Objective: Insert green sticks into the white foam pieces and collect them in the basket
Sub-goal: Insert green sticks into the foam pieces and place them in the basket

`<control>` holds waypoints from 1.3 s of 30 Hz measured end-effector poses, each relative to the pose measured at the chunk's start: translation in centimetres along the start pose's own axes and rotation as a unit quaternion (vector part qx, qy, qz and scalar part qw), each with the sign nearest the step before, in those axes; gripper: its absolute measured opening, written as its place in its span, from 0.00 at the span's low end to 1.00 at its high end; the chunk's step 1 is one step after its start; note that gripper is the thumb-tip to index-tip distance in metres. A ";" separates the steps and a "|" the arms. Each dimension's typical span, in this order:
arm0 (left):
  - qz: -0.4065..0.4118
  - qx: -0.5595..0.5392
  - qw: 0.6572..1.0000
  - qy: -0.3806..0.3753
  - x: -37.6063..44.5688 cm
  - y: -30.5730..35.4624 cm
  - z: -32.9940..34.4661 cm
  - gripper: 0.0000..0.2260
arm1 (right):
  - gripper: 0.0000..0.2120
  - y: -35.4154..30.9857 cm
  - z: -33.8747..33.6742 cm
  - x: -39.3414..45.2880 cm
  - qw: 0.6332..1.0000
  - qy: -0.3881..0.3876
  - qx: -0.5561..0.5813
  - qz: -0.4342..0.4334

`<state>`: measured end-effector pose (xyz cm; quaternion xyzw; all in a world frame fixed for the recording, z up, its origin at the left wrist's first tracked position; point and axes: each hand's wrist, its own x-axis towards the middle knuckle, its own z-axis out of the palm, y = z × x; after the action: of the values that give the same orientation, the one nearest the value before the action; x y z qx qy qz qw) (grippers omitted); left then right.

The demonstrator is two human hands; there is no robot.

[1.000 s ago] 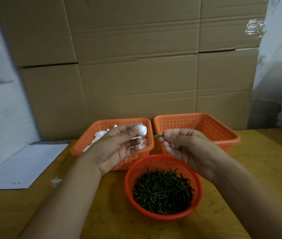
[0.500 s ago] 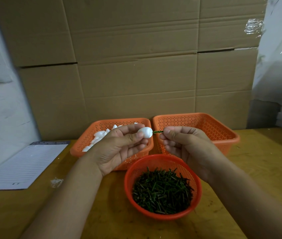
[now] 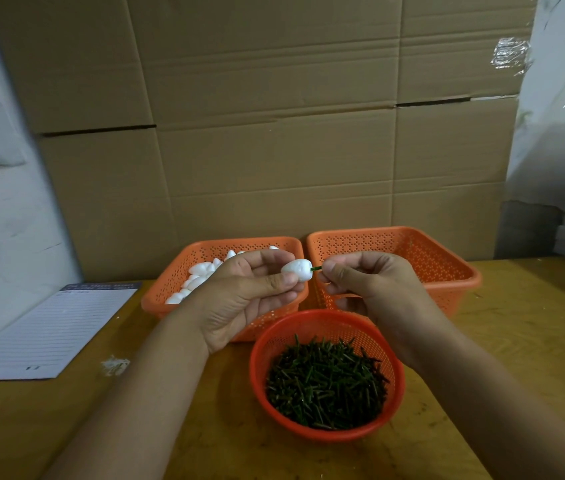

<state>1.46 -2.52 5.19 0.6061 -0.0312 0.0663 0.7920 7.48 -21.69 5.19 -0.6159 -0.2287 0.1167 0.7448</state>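
Boxes: a wall of large brown cardboard boxes (image 3: 274, 133) fills the view from 10 to 2 o'clock, behind everything else.
Desk: a yellowish wooden desk (image 3: 533, 334) carries the baskets and the paper.
Paper: a white lined sheet of paper (image 3: 49, 334) lies flat at 9 o'clock, near the left edge of the desk.
Right basket: a rectangular orange perforated plastic basket (image 3: 447, 261) stands at 2 o'clock, just beside the other rectangular one; what lies in it cannot be told.
Left basket: a second rectangular orange perforated plastic basket (image 3: 170, 289) at 11 o'clock holds a heap of loose white foam pieces (image 3: 201, 277).
Round basket: a round red-orange mesh plastic basket (image 3: 263, 375) at 6 o'clock, nearest the person, is filled with a pile of short green sticks (image 3: 326, 382).
Left hand (image 3: 243, 299): raised over the left basket, its fingers (image 3: 274, 282) and thumb clasp one white egg-shaped foam piece (image 3: 296, 269).
Right hand (image 3: 371, 289): raised in front of the right basket, its thumb and fingers (image 3: 340, 271) pinch one thin green stick (image 3: 316, 268).
Stick and foam: the stick lies level between the two hands, its left end meeting the foam piece's right end.
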 end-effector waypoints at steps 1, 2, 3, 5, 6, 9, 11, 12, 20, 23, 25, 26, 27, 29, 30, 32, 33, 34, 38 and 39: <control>0.002 0.002 1.000 0.001 0.0 0.0 0.0 0.16 | 0.02 0.0 0.0 0.0 1.000 0.000 -0.003 -0.002; 0.004 0.004 1.000 0.002 0.0 0.0 0.1 0.16 | 0.02 0.0 0.0 0.0 1.000 0.000 -0.005 -0.003; 0.006 0.006 1.000 0.004 0.1 -0.1 0.1 0.16 | 0.03 0.0 0.0 -0.1 1.000 0.001 -0.006 -0.005; 0.007 0.008 1.000 0.009 0.0 -0.1 0.2 0.16 | 0.03 0.1 0.0 -0.1 1.000 0.001 -0.007 -0.008; 0.008 0.009 1.000 0.010 0.0 -0.1 0.2 0.16 | 0.03 0.1 0.0 -0.1 1.000 0.001 -0.009 -0.009; 0.011 0.015 1.000 0.008 0.0 0.0 0.2 0.16 | 0.04 0.2 0.0 -0.1 1.000 -0.001 -0.018 -0.012; 0.012 0.019 1.000 0.005 0.0 -0.1 0.3 0.16 | 0.04 0.3 -0.1 -0.1 1.000 -0.003 -0.019 -0.012; 0.012 0.021 1.000 0.004 0.0 -0.1 0.3 0.16 | 0.04 0.3 -0.1 -0.1 1.000 -0.005 -0.019 -0.012; 0.012 0.025 1.000 0.009 0.0 -0.1 0.4 0.17 | 0.02 0.6 0.0 0.0 0.999 -0.008 -0.028 -0.015; 0.009 0.027 1.000 0.013 0.0 -0.2 0.3 0.18 | 0.03 0.7 0.1 0.0 0.999 -0.016 -0.028 -0.013; 0.007 0.033 0.999 0.014 0.0 -0.2 0.3 0.18 | 0.03 0.8 0.0 0.0 0.999 -0.018 -0.028 -0.010; 0.008 0.037 0.999 0.015 -0.1 -0.1 0.3 0.18 | 0.03 0.8 0.0 0.0 0.999 -0.019 -0.031 -0.008; 0.010 0.042 0.999 0.016 -0.1 0.0 0.3 0.19 | 0.03 0.8 -0.1 0.1 0.999 -0.021 -0.038 -0.006; 0.019 0.047 0.998 0.022 -0.1 0.2 0.5 0.21 | 0.03 1.0 0.0 0.1 0.998 -0.029 -0.059 0.000; 0.026 0.045 0.998 0.026 -0.1 0.3 0.5 0.22 | 0.04 1.0 0.1 0.1 0.997 -0.036 -0.070 0.002; 0.036 0.046 0.998 0.030 -0.2 0.4 0.7 0.22 | 0.04 1.2 0.3 0.0 0.995 -0.049 -0.082 0.002; 0.039 0.051 0.997 0.031 -0.2 0.4 0.8 0.22 | 0.04 1.3 0.4 0.0 0.995 -0.054 -0.084 0.001; 0.042 0.057 0.997 0.032 -0.2 0.3 0.9 0.21 | 0.04 1.3 0.5 0.0 0.995 -0.058 -0.086 0.000; 0.056 0.063 0.996 0.037 -0.1 0.0 1.3 0.20 | 0.05 1.5 0.7 -0.1 0.994 -0.063 -0.084 0.004; 0.060 0.067 0.995 0.042 0.0 -0.1 1.4 0.20 | 0.04 1.6 0.8 -0.2 0.995 -0.063 -0.079 0.008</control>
<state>1.48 -3.91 5.46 0.6517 -0.0298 0.1408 0.7447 7.13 -20.76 3.74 -0.6659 -0.2791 0.1428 0.6770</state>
